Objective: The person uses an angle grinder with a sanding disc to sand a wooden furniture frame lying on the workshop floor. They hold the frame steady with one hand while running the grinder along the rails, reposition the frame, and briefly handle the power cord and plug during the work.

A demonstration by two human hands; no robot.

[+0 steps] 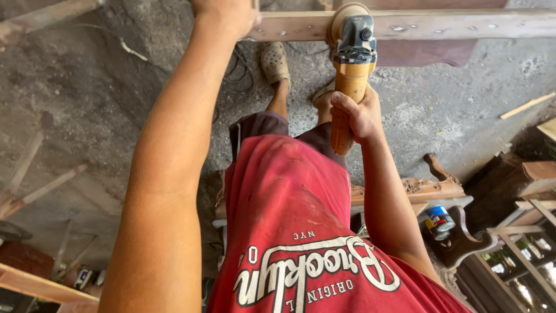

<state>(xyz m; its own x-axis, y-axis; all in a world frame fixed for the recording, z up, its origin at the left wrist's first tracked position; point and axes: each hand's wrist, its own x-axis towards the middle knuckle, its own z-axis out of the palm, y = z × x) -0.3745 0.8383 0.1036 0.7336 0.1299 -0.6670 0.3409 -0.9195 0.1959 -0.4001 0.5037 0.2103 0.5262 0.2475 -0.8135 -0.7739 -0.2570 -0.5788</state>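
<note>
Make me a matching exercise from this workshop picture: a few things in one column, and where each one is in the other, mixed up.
Things:
1. left hand
2. right hand
3. small can
4. sandal

Places:
A. on the concrete floor, under the plank
B. gripping the orange grinder
C. pressing on the wooden plank
D. low at the right, by carved wooden furniture

Pairs: 1-C, 2-B, 3-D, 4-A
</note>
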